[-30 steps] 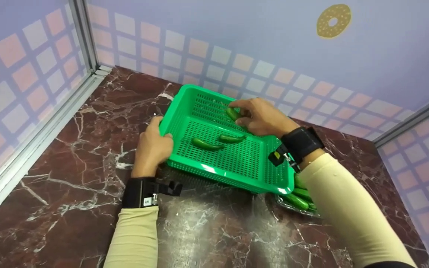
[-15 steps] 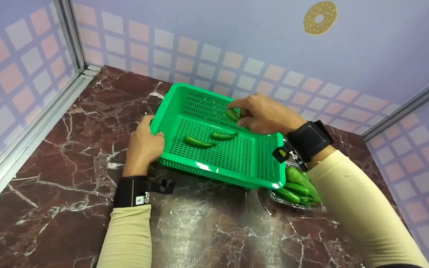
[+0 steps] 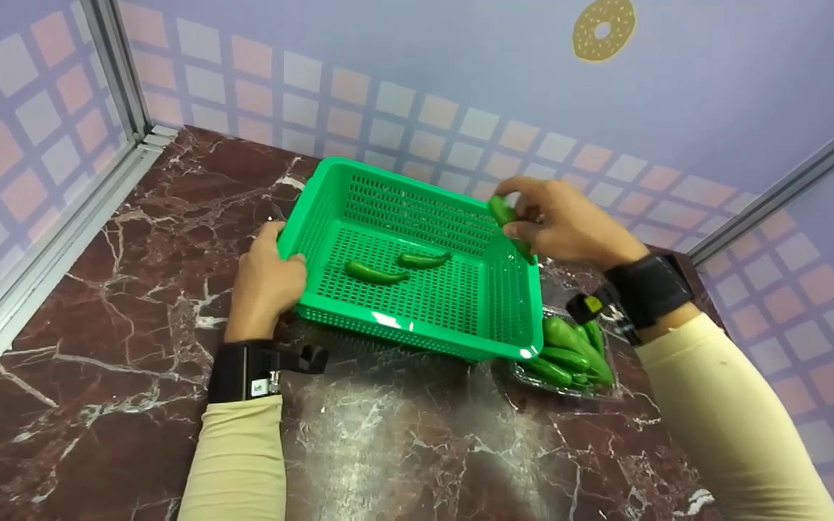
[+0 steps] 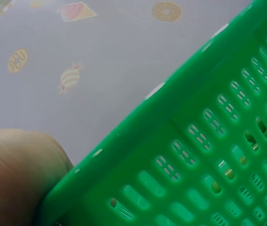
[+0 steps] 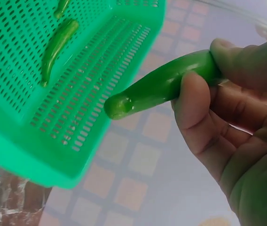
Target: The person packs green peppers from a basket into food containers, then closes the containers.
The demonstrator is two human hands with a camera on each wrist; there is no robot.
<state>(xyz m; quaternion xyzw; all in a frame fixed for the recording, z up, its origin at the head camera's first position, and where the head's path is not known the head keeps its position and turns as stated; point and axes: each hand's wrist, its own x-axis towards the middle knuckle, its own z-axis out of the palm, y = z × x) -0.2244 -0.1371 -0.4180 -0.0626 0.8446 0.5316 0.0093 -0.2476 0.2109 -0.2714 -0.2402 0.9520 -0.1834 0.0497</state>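
A green perforated basket (image 3: 417, 329) (image 5: 25, 160) (image 4: 180, 155) is tilted up on the marble table, and my left hand (image 3: 265, 278) grips its left rim. Two green chili peppers (image 3: 373, 273) (image 3: 424, 258) lie on its floor; in the right wrist view one of them (image 5: 56, 44) shows through the mesh. My right hand (image 3: 558, 221) pinches a third green pepper (image 3: 502, 211) (image 5: 161, 84) above the basket's far right corner. In the left wrist view only the heel of my left hand (image 4: 16, 179) shows against the basket's outer wall.
A clear tray (image 3: 609, 394) with several green peppers (image 3: 569, 347) sits on the table just right of the basket. The dark red marble table (image 3: 135, 362) is walled in by patterned panels at the left, back and right, with metal rails in the corners.
My right hand has lifted the pepper it pinches out of the basket's far side and carried it rightward over the right rim. The left hand stays on the rim.
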